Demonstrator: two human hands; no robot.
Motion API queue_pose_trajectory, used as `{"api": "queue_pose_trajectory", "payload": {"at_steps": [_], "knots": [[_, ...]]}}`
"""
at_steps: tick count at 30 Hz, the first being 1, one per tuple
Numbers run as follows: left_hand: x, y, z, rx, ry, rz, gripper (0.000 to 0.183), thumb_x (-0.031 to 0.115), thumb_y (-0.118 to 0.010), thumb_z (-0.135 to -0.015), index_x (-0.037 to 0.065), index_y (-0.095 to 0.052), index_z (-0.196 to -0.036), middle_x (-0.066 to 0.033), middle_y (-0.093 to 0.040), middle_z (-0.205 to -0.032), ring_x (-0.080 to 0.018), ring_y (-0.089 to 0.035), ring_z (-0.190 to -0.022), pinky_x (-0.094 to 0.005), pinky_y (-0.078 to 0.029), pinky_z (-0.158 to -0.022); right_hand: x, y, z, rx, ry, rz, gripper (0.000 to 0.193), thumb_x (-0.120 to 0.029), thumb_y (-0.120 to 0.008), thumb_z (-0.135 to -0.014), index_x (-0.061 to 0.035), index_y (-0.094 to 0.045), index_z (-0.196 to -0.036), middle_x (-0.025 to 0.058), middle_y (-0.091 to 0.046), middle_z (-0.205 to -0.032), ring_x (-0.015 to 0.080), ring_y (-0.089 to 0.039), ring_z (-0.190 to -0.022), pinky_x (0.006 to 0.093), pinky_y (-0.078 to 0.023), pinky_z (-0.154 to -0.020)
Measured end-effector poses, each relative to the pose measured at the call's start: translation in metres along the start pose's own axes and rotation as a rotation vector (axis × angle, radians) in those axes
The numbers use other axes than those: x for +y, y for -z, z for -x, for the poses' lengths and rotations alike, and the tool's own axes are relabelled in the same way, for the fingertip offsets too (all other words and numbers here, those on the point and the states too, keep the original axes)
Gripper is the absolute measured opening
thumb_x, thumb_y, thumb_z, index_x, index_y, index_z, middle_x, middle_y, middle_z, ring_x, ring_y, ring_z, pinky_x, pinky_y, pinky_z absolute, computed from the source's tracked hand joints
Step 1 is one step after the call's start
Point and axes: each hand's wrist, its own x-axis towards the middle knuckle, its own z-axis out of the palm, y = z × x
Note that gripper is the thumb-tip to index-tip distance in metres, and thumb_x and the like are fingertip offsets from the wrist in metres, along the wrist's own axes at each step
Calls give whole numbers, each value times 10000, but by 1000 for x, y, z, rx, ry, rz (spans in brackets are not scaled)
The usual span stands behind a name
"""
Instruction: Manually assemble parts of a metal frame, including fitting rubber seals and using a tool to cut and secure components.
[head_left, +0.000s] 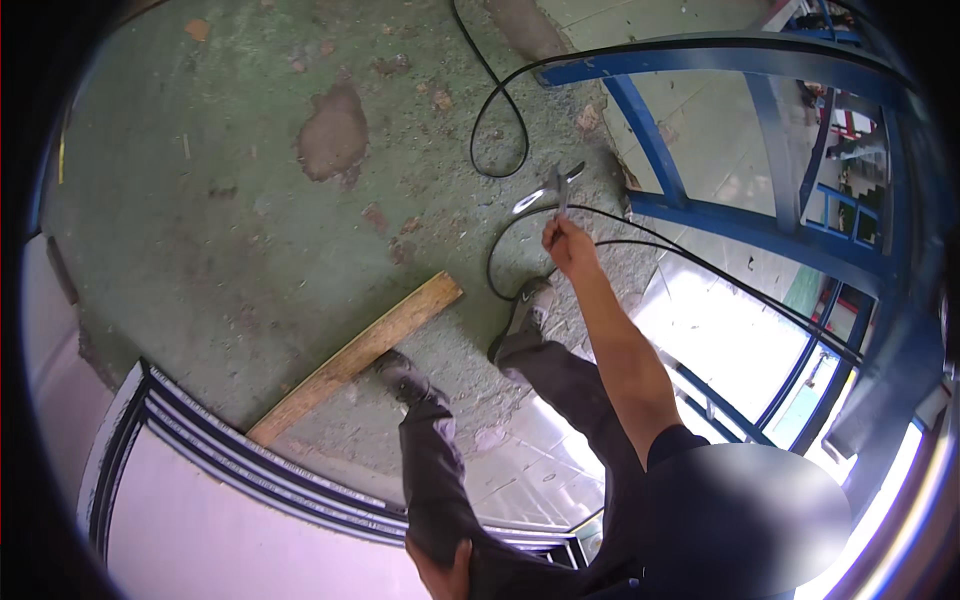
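Note:
My right hand (570,245) reaches out over the floor beside my right shoe (534,300). Its fingers are closed round the lower end of a grey metal tool (562,192). A bright silver piece with a dark tip slants across the tool's upper end; whether the two are joined, and the tool's exact kind, I cannot make out. My left hand (440,572) rests on my left thigh at the lower edge, thumb apart from the fingers, with nothing in it. A black cable (492,262) loops on the floor just below the tool.
A wooden board (355,355) slants beside my left shoe (402,376). A blue metal frame (760,225) stands at the right, with cable running along it. At lower left lies a pale panel (250,520) edged by black and silver strips. The green floor (230,250) is worn.

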Motion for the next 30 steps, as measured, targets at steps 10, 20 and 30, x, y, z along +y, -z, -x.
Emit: {"api": "queue_pose_trajectory", "payload": {"at_steps": [10,20,30], "knots": [[165,42,-46,6,-790,-63,755,229,-741,-928,-27,-374,-1536,-290,-574,-1391,-390,-578,-1291,-456,-461,-1056,38,-154,448,-518,-410,125,257,-313,-619,-1030,-95,-517,-938,45,-539,-799,195,-576,-690,331,-462,-641],[250,57,227,-176,-1370,-310,153,75,-707,-892,24,-582,-964,-163,-618,-785,-408,-599,-674,-477,-474,-601,-172,-175,702,-760,457,1180,576,-144,-684,-977,34,-446,-1471,152,-592,-1283,233,-596,-1142,353,-500,-955],[331,-128,323,-281,-902,166,439,165,-809,-894,26,-695,-1295,-51,-680,-756,-111,-612,-640,-301,-496,-624,-363,72,774,-643,399,324,764,-266,-613,-1018,92,-205,-1555,446,-408,-1471,537,-444,-1395,564,-468,-1099]]}}
